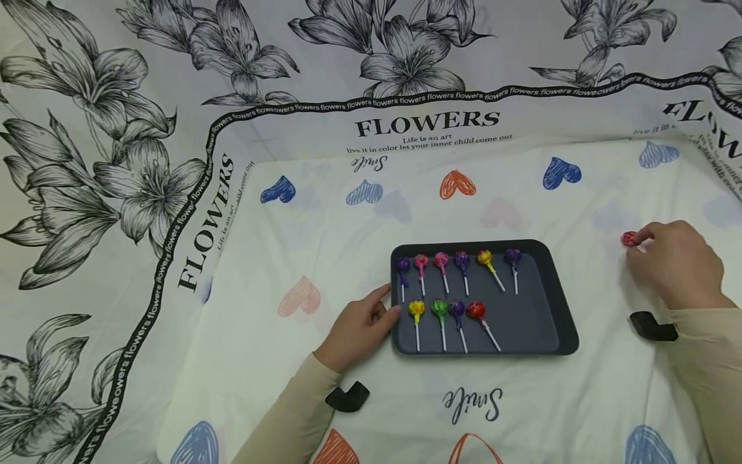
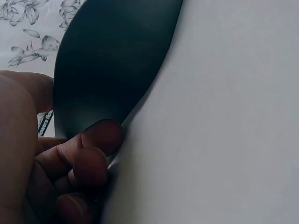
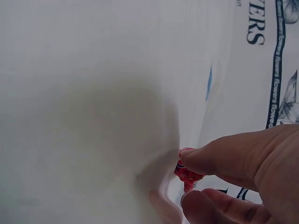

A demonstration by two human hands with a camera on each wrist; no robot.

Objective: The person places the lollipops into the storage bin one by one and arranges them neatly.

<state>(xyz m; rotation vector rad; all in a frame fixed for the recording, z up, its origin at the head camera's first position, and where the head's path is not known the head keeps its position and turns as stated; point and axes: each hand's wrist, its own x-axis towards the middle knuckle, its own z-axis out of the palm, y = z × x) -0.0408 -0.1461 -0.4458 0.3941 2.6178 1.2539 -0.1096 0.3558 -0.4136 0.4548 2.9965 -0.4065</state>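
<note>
My left hand (image 1: pixel 356 332) holds the left edge of a dark grey tray (image 1: pixel 539 309); in the left wrist view its fingers (image 2: pixel 100 137) curl against the tray's outer wall (image 2: pixel 112 60). Two rows of lollipops stand out on the tray: purple, pink and yellow ones in the far row, then a yellow, a green (image 1: pixel 440 307), a purple and a red one (image 1: pixel 476 310) in the near row. To the right of the tray, my right hand (image 1: pixel 678 264) pinches a red-wrapped lollipop (image 3: pixel 188 175) at the cloth. Its stick is mostly hidden by the fingers.
A white cloth (image 1: pixel 324 258) with coloured hearts lies under the tray, over a flower-printed tablecloth (image 1: pixel 145 167). Black straps (image 1: pixel 654 327) sit at both wrists. The tray's right part shows bare floor beside the lollipops.
</note>
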